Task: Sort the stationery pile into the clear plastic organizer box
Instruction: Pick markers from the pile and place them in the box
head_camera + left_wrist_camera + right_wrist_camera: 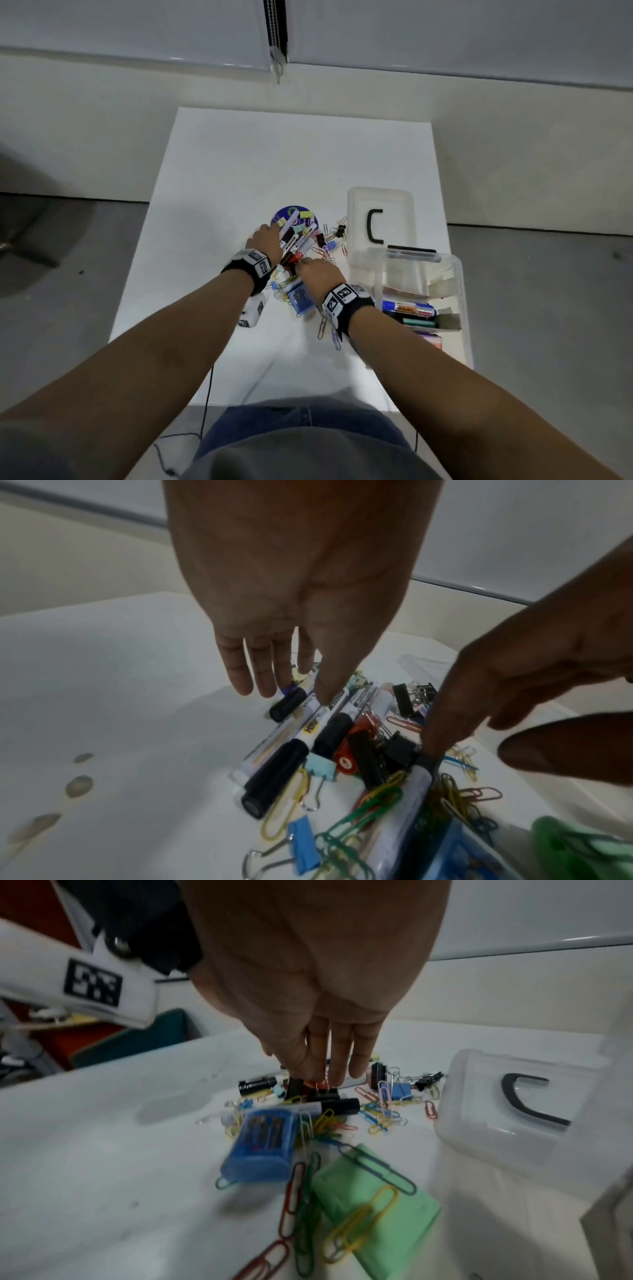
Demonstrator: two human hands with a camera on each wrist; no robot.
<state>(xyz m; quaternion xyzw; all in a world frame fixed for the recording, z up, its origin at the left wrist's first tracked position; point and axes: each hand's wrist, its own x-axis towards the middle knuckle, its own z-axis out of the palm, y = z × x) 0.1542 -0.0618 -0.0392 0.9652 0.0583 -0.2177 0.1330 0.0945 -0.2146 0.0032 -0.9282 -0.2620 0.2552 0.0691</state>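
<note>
The stationery pile [301, 246] lies mid-table: white markers with black caps [274, 767], a red marker [346, 758], binder clips, coloured paper clips, a blue clear case [263, 1145] and a green note pad [373, 1199]. My left hand [274, 229] reaches over the pile's left side with straight fingers, and its thumb touches a white marker [329, 710]. My right hand [308, 262] comes in from the near right. Its straight fingertips [334, 1079] touch the red and black items, with its thumb held apart. The clear organizer box [457, 274] stands at the right.
The box's clear lid [380, 219] with a black handle lies flat beyond the box, close to the pile. Several markers [409, 310] lie in one box compartment. A round blue-purple disc [291, 212] sits under the pile's far side. The white table [274, 154] ends just behind the lid.
</note>
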